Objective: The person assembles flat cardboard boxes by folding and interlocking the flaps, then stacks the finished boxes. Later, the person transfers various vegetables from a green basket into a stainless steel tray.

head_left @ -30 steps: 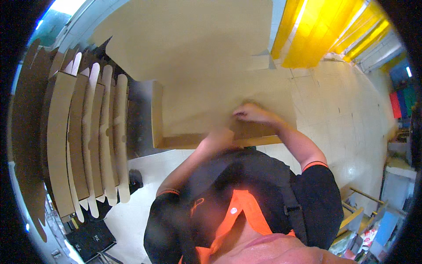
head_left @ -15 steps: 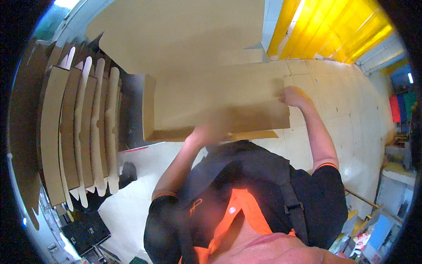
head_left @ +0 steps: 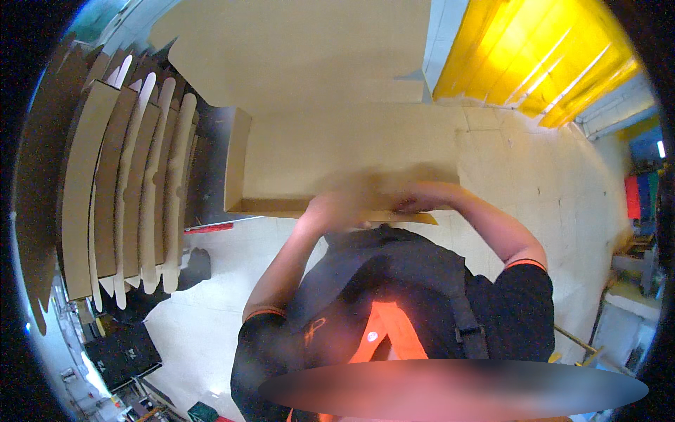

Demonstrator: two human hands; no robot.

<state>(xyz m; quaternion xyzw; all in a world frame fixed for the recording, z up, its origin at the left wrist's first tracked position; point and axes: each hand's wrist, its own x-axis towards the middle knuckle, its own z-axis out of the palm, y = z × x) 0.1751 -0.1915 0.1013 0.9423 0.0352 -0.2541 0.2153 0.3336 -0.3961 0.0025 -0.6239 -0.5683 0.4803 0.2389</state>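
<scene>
Left hand [head_left: 325, 209]: on the near wall; fingers blurred, so I cannot tell whether they pinch the board or press on it.
Right hand [head_left: 426, 195]: just right of the left hand, bent down at the same wall; its grip cannot be told either.
Near wall [head_left: 275, 207]: under both hands, partly upright; likely springy at the crease, best taken by its top edge.
Cardboard carton [head_left: 302, 151]: directly beyond the hands, partly folded; probably light, stiff when flat, dry rather than slippery, easily creased.
End wall [head_left: 236, 151]: left of the left hand, upright; a likely hold near the corner.
Large panel [head_left: 302, 60]: farther beyond both hands; broad, probably floppy.
Folded cartons [head_left: 81, 190]: well left of the left hand, standing in a row.
Yellow sheeting [head_left: 520, 60]: far beyond the right hand, to its right.
</scene>
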